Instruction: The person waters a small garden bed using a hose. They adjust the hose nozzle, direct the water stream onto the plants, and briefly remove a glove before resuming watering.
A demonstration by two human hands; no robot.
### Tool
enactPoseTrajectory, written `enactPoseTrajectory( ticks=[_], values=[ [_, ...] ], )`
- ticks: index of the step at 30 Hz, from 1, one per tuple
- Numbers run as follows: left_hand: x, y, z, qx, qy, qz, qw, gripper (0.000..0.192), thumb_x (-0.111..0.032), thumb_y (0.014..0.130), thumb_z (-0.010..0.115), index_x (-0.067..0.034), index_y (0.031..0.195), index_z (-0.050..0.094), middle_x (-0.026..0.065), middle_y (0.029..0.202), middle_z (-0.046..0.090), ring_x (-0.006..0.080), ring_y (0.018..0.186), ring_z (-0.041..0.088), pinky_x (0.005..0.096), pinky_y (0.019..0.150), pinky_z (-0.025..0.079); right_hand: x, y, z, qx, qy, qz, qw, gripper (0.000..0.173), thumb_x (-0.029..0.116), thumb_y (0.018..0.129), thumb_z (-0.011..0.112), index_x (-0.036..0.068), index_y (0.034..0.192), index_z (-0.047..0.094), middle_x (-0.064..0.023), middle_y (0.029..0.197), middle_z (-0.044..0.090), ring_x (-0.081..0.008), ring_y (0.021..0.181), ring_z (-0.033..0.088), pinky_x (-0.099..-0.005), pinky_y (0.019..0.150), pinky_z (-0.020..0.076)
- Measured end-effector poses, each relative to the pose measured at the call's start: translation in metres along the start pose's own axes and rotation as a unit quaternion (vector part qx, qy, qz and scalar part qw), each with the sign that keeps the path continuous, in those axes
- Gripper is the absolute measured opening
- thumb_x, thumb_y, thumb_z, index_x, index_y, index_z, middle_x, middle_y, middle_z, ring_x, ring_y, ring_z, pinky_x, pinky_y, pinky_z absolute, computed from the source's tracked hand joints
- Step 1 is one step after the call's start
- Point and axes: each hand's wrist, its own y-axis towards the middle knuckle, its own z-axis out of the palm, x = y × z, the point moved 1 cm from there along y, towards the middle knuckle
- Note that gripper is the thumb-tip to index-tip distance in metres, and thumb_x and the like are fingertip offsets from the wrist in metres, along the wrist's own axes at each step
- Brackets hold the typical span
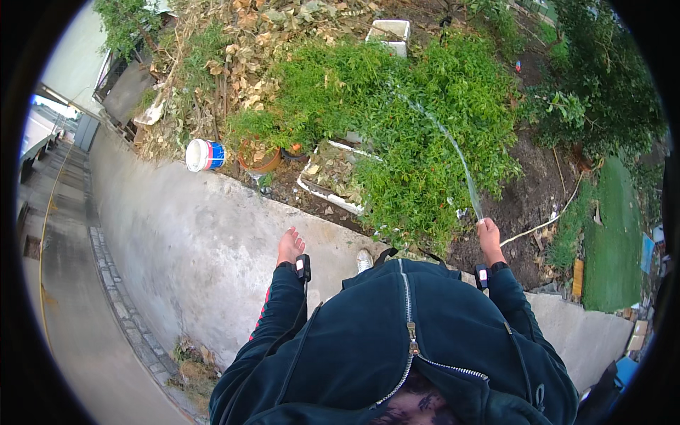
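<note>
My right hand is closed around the end of a pale hose; its fingers cover most of the hose end. From there a stream of water arcs up and to the left over leafy green plants bearing small red spots. My left hand hangs over the concrete with its fingers loosely apart and nothing in it. A white foam box filled with dry leaves sits at the plants' near edge, ahead of that hand.
A white and blue bucket lies on its side by the bed's edge, next to a terracotta pot. Another foam box stands behind the plants. A concrete walkway runs left; green artificial turf lies right, below a tree.
</note>
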Motion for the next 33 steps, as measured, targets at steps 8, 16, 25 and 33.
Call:
enactPoseTrajectory(
  ticks=[8,16,25,33],
  values=[
    [-0.004,0.001,0.002,0.006,-0.009,0.015,1.000,0.038,-0.030,0.090,0.050,-0.017,0.126,0.049,0.0059,0.134,0.042,0.0272,0.122,0.036,0.0418,0.096,0.033,0.035,0.000,0.010,0.049,0.031,-0.010,0.998,0.019,0.017,0.093,0.049,0.007,0.078,0.056,0.0054,0.057,0.043,-0.0037,0.051,0.037,-0.0234,0.046,0.0311],
    [0.002,0.000,-0.004,-0.007,-0.002,0.000,1.000,0.046,-0.031,0.090,0.051,-0.016,0.132,0.043,0.0026,0.131,0.043,0.0234,0.118,0.038,0.0391,0.092,0.035,0.044,0.005,0.023,0.053,0.012,-0.053,0.997,0.018,0.018,0.092,0.050,0.006,0.079,0.056,0.0055,0.058,0.041,-0.0046,0.053,0.036,-0.0245,0.049,0.0314],
    [0.003,-0.006,-0.014,-0.030,-0.034,0.008,0.999,0.039,-0.030,0.091,0.050,-0.016,0.127,0.049,0.0063,0.137,0.040,0.0271,0.124,0.035,0.0418,0.098,0.032,0.055,0.010,0.029,0.051,0.086,-0.033,0.994,0.019,0.018,0.093,0.050,0.007,0.078,0.055,0.0064,0.058,0.041,-0.0031,0.053,0.035,-0.0221,0.047,0.0293],
    [0.003,-0.013,-0.022,-0.022,-0.031,0.011,0.999,0.046,-0.032,0.090,0.052,-0.016,0.132,0.044,0.0055,0.137,0.040,0.0262,0.126,0.034,0.0403,0.097,0.032,0.073,0.019,0.038,0.051,-0.003,-0.101,0.994,0.019,0.018,0.092,0.050,0.005,0.079,0.055,0.0051,0.059,0.043,-0.0051,0.053,0.037,-0.0237,0.048,0.0324]
  ],
)
